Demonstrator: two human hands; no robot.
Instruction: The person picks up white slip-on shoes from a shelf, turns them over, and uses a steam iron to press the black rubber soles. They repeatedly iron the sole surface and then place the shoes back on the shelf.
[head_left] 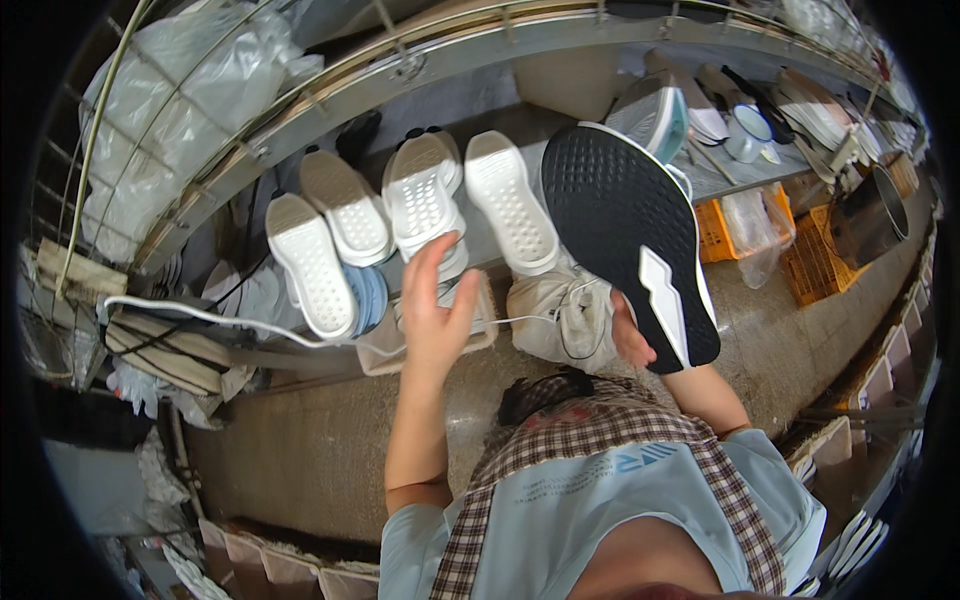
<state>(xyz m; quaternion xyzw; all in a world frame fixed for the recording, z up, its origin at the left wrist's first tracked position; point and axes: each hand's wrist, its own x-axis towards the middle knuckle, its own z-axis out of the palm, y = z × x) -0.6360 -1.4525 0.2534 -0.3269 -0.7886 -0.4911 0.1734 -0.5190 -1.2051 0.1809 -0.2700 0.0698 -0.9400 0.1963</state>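
My right hand (630, 335) holds a large shoe sole (625, 215) by its narrower end; the textured black underside with a white inset faces up. Part of that hand is hidden behind it. Fingers apart and holding nothing, my left hand (437, 305) hovers over the bench's near edge. Just beyond it is a stack of white midsoles (418, 195) with dimpled faces. Another white midsole (512, 205) lies between that stack and the black sole. Farther left are two more white midsoles (312, 270) (345, 205), with blue pieces (368, 298) beside them.
A metal rail (400, 70) and wire mesh run along the bench's far side. At the right stand a white mug (748, 132), orange crates (822, 255) and a metal cylinder (870, 215). A cloth bag (560, 320) hangs below the bench edge; a white cord (215, 318) crosses at left.
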